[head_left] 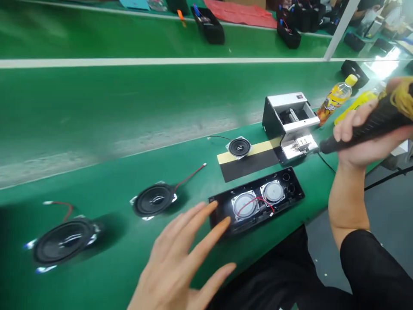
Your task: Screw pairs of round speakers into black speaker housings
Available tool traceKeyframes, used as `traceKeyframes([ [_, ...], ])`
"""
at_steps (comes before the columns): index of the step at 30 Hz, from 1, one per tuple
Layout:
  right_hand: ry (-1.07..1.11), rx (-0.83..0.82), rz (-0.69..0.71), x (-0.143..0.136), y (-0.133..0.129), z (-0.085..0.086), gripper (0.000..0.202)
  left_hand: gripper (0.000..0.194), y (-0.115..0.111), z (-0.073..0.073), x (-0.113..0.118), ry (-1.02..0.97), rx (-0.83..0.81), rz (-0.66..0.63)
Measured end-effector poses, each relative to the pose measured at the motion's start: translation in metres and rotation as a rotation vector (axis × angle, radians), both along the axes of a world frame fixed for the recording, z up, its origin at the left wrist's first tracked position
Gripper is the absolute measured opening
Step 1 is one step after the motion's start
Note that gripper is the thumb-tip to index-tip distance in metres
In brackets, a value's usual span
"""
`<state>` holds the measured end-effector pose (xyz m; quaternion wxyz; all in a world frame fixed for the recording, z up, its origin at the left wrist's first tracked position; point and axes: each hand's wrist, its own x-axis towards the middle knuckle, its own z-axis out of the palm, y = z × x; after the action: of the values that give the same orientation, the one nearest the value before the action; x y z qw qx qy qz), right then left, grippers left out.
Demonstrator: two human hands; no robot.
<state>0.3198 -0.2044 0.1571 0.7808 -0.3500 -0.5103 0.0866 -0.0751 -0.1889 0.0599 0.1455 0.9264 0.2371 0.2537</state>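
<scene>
My left hand (183, 258) is open, fingers spread, at the left end of a long black housing (222, 215); whether the fingertips touch it I cannot tell. Two round speakers (245, 205) with pale backs sit in the housing, with red wires across them. My right hand (361, 129) is wrapped round a black power screwdriver (351, 131), held in the air near the screw feeder (290, 125), its tip pointing left. Left of the housing lie two loose black speakers (155, 199), each with a red lead. A smaller speaker (239, 147) rests on a yellow and black strip (250, 165).
Behind the feeder stand a drink bottle (334, 101) with a yellow cap and another yellow bottle (356, 105). Across the back, a raised green shelf (129, 38) holds black housings and a red cloth (241, 13). A white post (340, 30) rises at the right.
</scene>
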Motion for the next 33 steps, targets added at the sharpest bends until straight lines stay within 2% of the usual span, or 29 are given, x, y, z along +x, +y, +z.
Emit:
traceKeyframes([
  [4, -0.072, -0.061, -0.124, 0.0, 0.027, -0.011, 0.072, 0.045, 0.005, 0.011, 0.054, -0.003, -0.032, -0.153],
  [6, -0.065, -0.125, -0.177, -0.003, 0.036, -0.017, 0.074, 0.049, 0.007, 0.013, 0.072, 0.038, -0.035, -0.201],
  [9, -0.021, -0.166, -0.181, -0.005, 0.042, -0.024, 0.074, 0.057, 0.011, 0.011, 0.091, 0.158, 0.01, -0.238],
  [12, -0.024, -0.169, -0.134, -0.003, 0.042, -0.029, 0.072, 0.058, 0.018, 0.005, 0.099, 0.239, 0.078, -0.223],
  [17, -0.02, -0.155, -0.058, -0.001, 0.038, -0.033, 0.068, 0.044, 0.024, -0.008, 0.1, 0.251, 0.14, -0.194],
  [21, 0.009, -0.153, -0.008, 0.003, 0.032, -0.033, 0.067, 0.038, 0.026, -0.007, 0.098, 0.229, 0.15, -0.193],
  [25, -0.026, -0.196, -0.007, 0.003, 0.021, -0.024, 0.071, 0.037, 0.027, -0.003, 0.097, 0.26, 0.146, -0.176],
  [28, -0.028, -0.237, 0.029, -0.008, 0.005, -0.006, 0.08, 0.038, 0.026, -0.002, 0.098, 0.241, 0.111, -0.122],
  [31, 0.054, -0.306, 0.104, -0.021, -0.018, 0.016, 0.076, 0.041, 0.024, -0.001, 0.1, 0.247, 0.061, -0.111],
  [33, -0.028, -0.449, 0.179, -0.022, -0.031, 0.025, 0.077, 0.041, 0.023, -0.001, 0.101, 0.252, 0.037, -0.114],
])
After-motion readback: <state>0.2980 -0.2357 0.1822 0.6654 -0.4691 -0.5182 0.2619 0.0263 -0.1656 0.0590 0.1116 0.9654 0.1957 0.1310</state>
